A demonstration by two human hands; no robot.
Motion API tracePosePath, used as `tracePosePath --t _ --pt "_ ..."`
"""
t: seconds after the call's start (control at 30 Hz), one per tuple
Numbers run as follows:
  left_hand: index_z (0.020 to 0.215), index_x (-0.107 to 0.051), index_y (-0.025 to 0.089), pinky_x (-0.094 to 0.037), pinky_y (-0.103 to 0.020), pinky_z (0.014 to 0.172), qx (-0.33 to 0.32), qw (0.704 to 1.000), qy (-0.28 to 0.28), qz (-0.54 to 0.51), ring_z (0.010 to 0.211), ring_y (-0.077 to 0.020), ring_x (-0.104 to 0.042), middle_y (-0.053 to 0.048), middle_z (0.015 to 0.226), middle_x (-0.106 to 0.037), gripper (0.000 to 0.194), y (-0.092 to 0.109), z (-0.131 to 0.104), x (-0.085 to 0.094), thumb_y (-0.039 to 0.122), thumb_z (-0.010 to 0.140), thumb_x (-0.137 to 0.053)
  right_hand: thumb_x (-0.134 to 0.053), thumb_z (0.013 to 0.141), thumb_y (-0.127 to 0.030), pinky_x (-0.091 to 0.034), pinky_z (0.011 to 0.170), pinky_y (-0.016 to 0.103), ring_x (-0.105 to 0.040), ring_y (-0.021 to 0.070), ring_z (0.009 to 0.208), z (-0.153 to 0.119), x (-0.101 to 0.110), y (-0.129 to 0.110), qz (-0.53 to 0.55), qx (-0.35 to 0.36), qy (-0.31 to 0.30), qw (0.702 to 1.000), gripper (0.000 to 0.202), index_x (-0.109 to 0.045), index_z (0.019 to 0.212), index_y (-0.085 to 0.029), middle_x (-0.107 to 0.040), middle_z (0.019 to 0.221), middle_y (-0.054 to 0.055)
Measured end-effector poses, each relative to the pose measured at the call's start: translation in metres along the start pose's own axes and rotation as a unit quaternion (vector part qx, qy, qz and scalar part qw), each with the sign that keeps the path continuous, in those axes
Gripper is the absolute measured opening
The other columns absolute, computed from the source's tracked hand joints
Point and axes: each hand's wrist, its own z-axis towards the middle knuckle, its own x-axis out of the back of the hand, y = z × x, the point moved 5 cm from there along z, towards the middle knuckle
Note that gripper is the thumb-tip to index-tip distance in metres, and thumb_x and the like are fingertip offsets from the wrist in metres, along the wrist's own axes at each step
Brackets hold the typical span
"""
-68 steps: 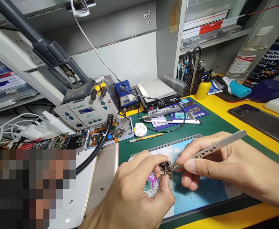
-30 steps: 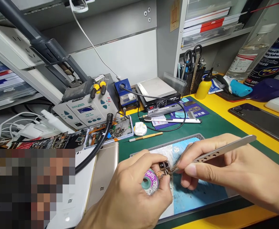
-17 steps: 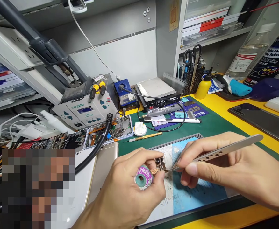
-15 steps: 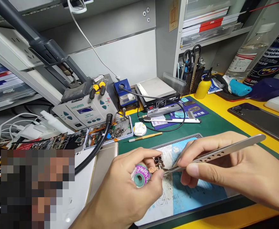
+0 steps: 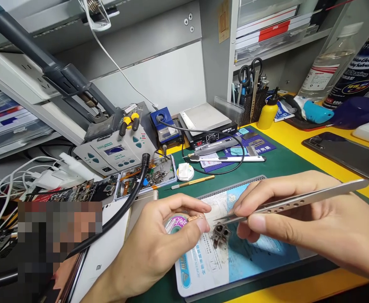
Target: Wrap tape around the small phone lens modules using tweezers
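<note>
My left hand (image 5: 159, 248) is closed round a spool of desoldering braid (image 5: 175, 221) with a purple label. A short end of the copper braid (image 5: 196, 217) shows between its thumb and forefinger. In my right hand (image 5: 301, 231) I hold metal tweezers (image 5: 332, 191) with holes along the side, their fine tips pointing left, just short of my left fingers. The tips are slightly apart with nothing visible between them. Below them, a small dark metal part (image 5: 220, 233) with two round dark spots lies on a blue and white printed pad (image 5: 209, 273).
The pad lies on a green mat (image 5: 285, 158). Behind it are a yellow-handled pen tool (image 5: 193, 182), a tray of small electronic parts (image 5: 173, 168), a cable looping across the mat and a heating plate (image 5: 203, 118). A thick black hose (image 5: 130, 189) curves at left; a phone (image 5: 345, 158) lies at right.
The small metal part has left my left fingers and lies on the pad. My left hand has shifted slightly left, and the tweezer tips have come away from the part.
</note>
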Motion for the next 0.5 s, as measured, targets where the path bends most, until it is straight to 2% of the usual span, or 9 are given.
tracePosePath --t 0.17,0.37,0.43,0.5 --pt "0.109 -0.077 0.022 -0.046 -0.025 0.062 0.015 1.000 0.001 -0.025 0.072 -0.0149 -0.060 -0.005 0.088 -0.074 0.022 -0.001 0.000 0.001 0.033 0.091 -0.073 -0.084 0.085 -0.044 -0.061 0.062 0.024 -0.079 0.0217 0.073 0.002 0.003 0.000 0.006 0.001 0.019 1.000 0.017 -0.084 0.088 -0.027 -0.083 0.082 0.004" --pt "0.108 -0.077 0.017 -0.027 -0.022 0.044 0.060 0.990 0.000 -0.126 0.052 -0.0088 -0.042 -0.006 0.079 -0.071 0.026 -0.006 0.000 0.001 0.035 0.094 -0.064 -0.087 0.082 -0.038 -0.061 0.063 0.026 -0.079 0.0233 0.074 0.003 0.012 0.001 -0.004 0.020 0.047 0.999 0.016 -0.083 0.093 -0.028 -0.083 0.079 0.002" --pt "0.110 -0.076 0.016 -0.028 -0.022 0.045 0.066 0.985 -0.006 -0.159 0.052 -0.0093 -0.042 -0.007 0.079 -0.070 0.028 -0.008 0.000 0.000 0.033 0.094 -0.060 -0.086 0.083 -0.038 -0.061 0.065 0.026 -0.078 0.0221 0.073 0.004 0.013 -0.001 -0.001 0.027 0.054 0.998 0.015 -0.083 0.093 -0.028 -0.082 0.076 0.002" --pt "0.111 -0.075 0.016 -0.031 -0.023 0.047 0.044 0.988 -0.005 -0.145 0.055 -0.0104 -0.045 -0.006 0.079 -0.071 0.029 -0.008 0.000 0.001 0.028 0.095 -0.055 -0.086 0.083 -0.039 -0.061 0.066 0.026 -0.077 0.0212 0.072 0.006 0.013 -0.003 0.000 0.033 0.060 0.998 0.016 -0.082 0.091 -0.026 -0.081 0.074 0.002"
